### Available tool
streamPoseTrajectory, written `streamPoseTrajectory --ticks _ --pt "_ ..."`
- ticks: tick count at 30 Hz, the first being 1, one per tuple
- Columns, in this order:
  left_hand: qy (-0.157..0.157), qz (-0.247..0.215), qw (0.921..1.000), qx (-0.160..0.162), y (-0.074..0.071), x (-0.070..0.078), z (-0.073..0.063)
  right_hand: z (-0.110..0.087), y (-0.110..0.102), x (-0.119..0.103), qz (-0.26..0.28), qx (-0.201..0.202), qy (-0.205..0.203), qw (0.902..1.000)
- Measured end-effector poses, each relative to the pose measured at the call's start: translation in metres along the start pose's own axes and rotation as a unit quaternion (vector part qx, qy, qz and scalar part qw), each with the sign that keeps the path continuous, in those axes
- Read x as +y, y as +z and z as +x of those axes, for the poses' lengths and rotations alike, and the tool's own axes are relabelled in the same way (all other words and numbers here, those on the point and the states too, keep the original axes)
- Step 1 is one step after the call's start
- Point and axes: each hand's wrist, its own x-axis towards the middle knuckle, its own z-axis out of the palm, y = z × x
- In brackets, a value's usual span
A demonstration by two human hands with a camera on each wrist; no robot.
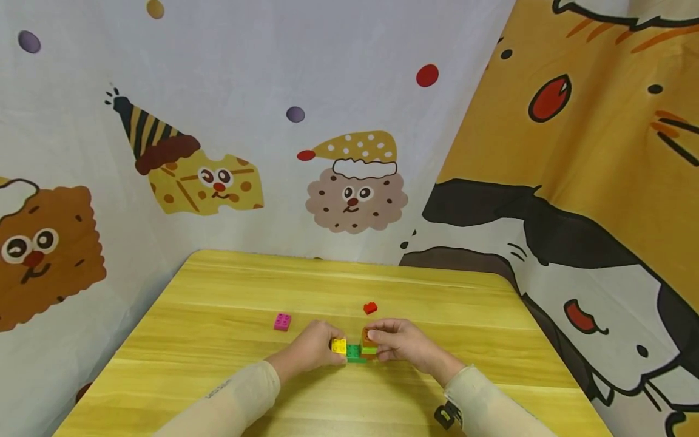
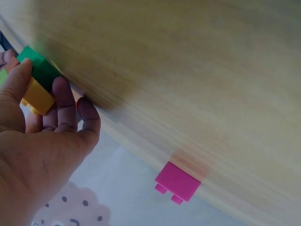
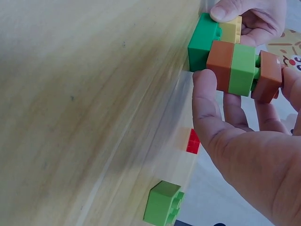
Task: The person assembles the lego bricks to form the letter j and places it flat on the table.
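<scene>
A small build of toy bricks stands on the table between both hands. Its base is a dark green brick [image 3: 201, 44], with a yellow brick [image 1: 339, 346] on the left end. At the right end, a lower orange-brown brick [image 3: 220, 65], a light green brick [image 3: 241, 69] and an upper orange-brown brick [image 3: 268, 75] form a stack. The upper one sits tilted, green studs showing in the gap. My left hand [image 1: 315, 347] grips the yellow and dark green end. With thumb on the top brick and fingers along the stack, my right hand [image 1: 404, 347] holds the other end.
On the wooden table [image 1: 218, 364], a pink brick [image 1: 282, 321] lies to the left and a small red brick [image 1: 370, 308] lies beyond the build. A loose light green brick [image 3: 162, 205] appears in the right wrist view. A printed cloth [image 1: 349, 60] hangs behind the table.
</scene>
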Motion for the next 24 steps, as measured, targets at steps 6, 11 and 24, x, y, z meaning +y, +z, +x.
streamPoseTrajectory --ticks 6,11,24 --pt "0.000 -0.002 1.0000 0.000 -0.0008 0.0014 -0.0007 0.0010 -0.0004 -0.0003 0.003 -0.004 -0.003 1.0000" --pt "-0.002 -0.004 1.0000 0.001 -0.0011 0.0016 -0.0009 0.0009 -0.0006 -0.0010 0.006 -0.006 -0.004 1.0000" --pt "0.004 -0.001 1.0000 0.002 -0.0003 0.0002 -0.0003 0.0014 -0.0003 -0.0012 -0.008 0.001 0.003 1.0000"
